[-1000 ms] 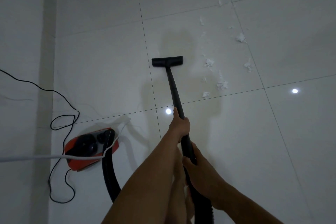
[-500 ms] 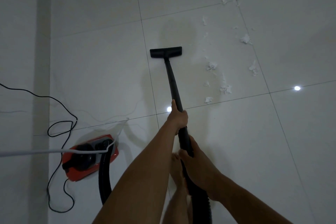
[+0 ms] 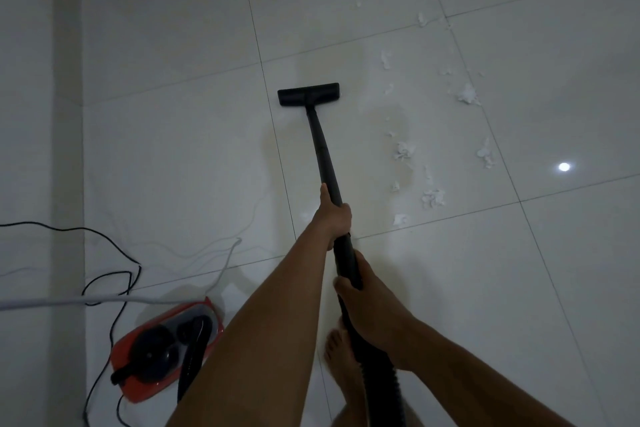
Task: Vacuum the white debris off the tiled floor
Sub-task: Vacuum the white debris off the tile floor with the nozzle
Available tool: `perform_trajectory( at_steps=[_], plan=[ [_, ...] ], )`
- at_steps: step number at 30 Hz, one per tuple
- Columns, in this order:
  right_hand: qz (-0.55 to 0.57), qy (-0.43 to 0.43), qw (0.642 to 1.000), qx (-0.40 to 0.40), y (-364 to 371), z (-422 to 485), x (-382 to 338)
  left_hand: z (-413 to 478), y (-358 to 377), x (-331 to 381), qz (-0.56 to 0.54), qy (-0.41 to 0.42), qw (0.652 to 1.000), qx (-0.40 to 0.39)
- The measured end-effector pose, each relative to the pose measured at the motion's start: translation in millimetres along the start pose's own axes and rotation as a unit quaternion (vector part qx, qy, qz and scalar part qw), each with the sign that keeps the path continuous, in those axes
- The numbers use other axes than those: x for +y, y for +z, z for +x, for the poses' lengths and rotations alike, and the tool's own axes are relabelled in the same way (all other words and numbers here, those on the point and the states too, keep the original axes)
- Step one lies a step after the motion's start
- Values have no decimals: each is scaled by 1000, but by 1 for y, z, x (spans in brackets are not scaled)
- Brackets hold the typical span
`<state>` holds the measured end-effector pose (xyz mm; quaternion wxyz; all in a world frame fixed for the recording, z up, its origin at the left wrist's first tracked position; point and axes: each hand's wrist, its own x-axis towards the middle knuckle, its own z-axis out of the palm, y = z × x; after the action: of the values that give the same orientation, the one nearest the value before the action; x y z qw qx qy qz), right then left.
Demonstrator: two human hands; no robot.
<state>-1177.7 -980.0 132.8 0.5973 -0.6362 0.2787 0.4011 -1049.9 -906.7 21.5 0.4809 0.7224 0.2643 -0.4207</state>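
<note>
Home room: tiled floor (image 3: pixel 173 149), vacuum (image 3: pixel 152 357)

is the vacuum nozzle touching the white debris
Apart. The head view shows bare tile between the nozzle and the nearest white debris to its right.

White debris (image 3: pixel 403 151) is lying in fluffy clumps on the tiled floor (image 3: pixel 173 149) — right of the black vacuum wand (image 3: pixel 322 149), its nozzle (image 3: pixel 308 94) resting flat.

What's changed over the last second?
The vacuum head slid forward, away from the person, past the nearer clumps of white debris, staying left of them. Unchanged: left hand and right hand grip the wand; debris unmoved; red vacuum body in place.
</note>
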Motion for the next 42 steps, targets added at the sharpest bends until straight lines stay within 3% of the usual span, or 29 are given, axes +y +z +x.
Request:
perform_trajectory(
  at_steps=[9,28,32,42],
  plan=[
    [34,17,999,-24,-29,56,-66,57,-18,68,-10,-5,1000,6],
    [-36,-5,999,-39,-103,145,-208,143,-47,220,-2,-22,999,23],
    [24,18,998,-55,-107,152,-240,155,-61,248,-3,-33,999,23],
    [33,19,998,-47,-119,210,-325,207,-100,326,-13,-24,999,21]
  ],
)
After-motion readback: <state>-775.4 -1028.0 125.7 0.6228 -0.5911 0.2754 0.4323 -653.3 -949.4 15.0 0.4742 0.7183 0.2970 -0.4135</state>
